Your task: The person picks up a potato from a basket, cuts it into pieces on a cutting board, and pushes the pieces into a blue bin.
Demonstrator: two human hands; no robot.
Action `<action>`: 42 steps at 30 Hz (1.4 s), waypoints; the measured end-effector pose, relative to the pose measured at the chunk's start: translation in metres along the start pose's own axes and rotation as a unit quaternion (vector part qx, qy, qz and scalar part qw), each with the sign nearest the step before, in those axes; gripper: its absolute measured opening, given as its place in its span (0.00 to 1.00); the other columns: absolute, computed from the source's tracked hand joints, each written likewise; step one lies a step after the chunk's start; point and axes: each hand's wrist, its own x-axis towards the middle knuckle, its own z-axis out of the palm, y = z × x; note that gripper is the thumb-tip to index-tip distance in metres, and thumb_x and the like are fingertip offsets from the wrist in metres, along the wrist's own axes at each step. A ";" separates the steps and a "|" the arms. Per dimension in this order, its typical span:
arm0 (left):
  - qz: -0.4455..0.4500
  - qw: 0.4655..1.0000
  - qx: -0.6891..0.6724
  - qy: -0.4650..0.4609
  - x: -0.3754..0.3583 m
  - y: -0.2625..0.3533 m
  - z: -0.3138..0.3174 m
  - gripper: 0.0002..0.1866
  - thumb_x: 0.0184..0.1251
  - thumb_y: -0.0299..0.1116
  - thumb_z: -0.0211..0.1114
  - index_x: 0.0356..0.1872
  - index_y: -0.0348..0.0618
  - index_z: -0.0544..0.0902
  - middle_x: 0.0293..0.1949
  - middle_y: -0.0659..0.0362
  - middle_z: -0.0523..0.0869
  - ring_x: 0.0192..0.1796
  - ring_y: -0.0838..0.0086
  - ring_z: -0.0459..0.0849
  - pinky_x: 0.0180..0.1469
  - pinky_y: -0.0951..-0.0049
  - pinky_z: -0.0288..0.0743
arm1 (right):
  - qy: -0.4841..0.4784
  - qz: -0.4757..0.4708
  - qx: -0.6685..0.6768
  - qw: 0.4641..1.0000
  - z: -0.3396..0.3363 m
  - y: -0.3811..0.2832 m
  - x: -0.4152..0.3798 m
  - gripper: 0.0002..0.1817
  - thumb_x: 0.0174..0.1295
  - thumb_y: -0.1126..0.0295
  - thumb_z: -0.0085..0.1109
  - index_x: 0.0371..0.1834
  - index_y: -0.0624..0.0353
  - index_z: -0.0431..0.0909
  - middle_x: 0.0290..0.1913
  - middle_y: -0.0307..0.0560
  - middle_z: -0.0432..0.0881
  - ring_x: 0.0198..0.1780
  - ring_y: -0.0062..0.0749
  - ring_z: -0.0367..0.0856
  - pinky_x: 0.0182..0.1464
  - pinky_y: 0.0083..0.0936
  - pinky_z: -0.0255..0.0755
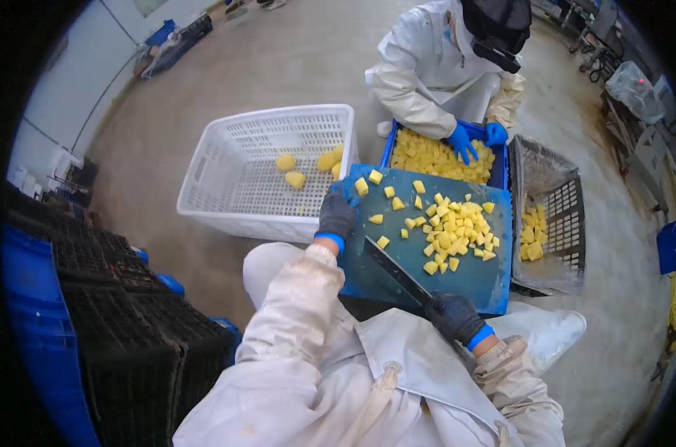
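My right hand [457, 316], in a dark glove, is closed around the handle of a long kitchen knife [397, 272]. Its blade slants over the near left part of a blue-green cutting board [397, 298]. At the board's left edge lies my left hand [339, 212], gloved in dark fabric with blue at the fingers. Those fingers stretch forward, close to a yellow potato chunk [362, 186], and are partly hidden. Cut potato pieces [457, 227] form a heap on the right half of the board, with several scattered to its left.
A white perforated crate [271, 208] with several peeled potatoes [294, 179] stands at left. Beyond the board, a co-worker's blue-gloved hands [463, 143] reach into a blue crate [388, 145] of potato pieces. A lined black crate [565, 261] stands right; dark stacked crates [122, 328] stand far left.
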 end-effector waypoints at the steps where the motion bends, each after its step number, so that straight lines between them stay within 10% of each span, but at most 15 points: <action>1: 0.026 1.000 0.008 -0.003 0.015 0.004 0.002 0.24 0.57 0.37 0.60 0.55 0.42 0.72 0.52 0.44 0.77 0.54 0.51 0.76 0.55 0.57 0.70 | 0.024 0.026 -0.006 0.999 0.005 0.005 0.002 0.14 0.58 0.61 0.53 0.39 0.59 0.77 0.30 0.59 0.80 0.34 0.55 0.80 0.37 0.44 0.72; 11: -0.063 0.960 0.160 -0.220 0.021 0.007 0.025 0.24 0.52 0.47 0.66 0.47 0.43 0.79 0.46 0.46 0.81 0.49 0.53 0.80 0.51 0.58 0.73 | 0.198 0.132 0.163 0.957 0.001 0.024 -0.027 0.11 0.58 0.64 0.56 0.37 0.60 0.75 0.29 0.60 0.79 0.35 0.59 0.78 0.34 0.45 0.71; 33: -0.114 0.975 -0.110 -0.156 -0.090 -0.016 0.028 0.17 0.56 0.41 0.62 0.43 0.42 0.81 0.38 0.46 0.83 0.43 0.52 0.81 0.47 0.57 0.74 | 0.097 0.057 0.032 0.993 0.003 -0.046 -0.010 0.15 0.58 0.60 0.52 0.41 0.58 0.77 0.27 0.58 0.80 0.32 0.53 0.80 0.35 0.45 0.72; 39: 0.074 0.988 0.101 -0.086 -0.084 0.022 0.013 0.23 0.55 0.38 0.63 0.53 0.44 0.74 0.52 0.45 0.76 0.51 0.52 0.77 0.54 0.58 0.71 | 0.121 0.114 0.027 0.986 0.002 -0.036 -0.014 0.14 0.59 0.59 0.53 0.40 0.58 0.76 0.28 0.56 0.81 0.32 0.53 0.80 0.35 0.45 0.73; 42: -0.018 0.987 0.052 -0.152 -0.077 0.016 0.028 0.21 0.55 0.39 0.64 0.50 0.44 0.76 0.50 0.47 0.78 0.50 0.53 0.78 0.54 0.59 0.71 | 0.145 0.111 0.040 0.982 0.001 -0.030 -0.016 0.14 0.59 0.59 0.54 0.40 0.58 0.76 0.28 0.56 0.81 0.32 0.54 0.80 0.34 0.45 0.73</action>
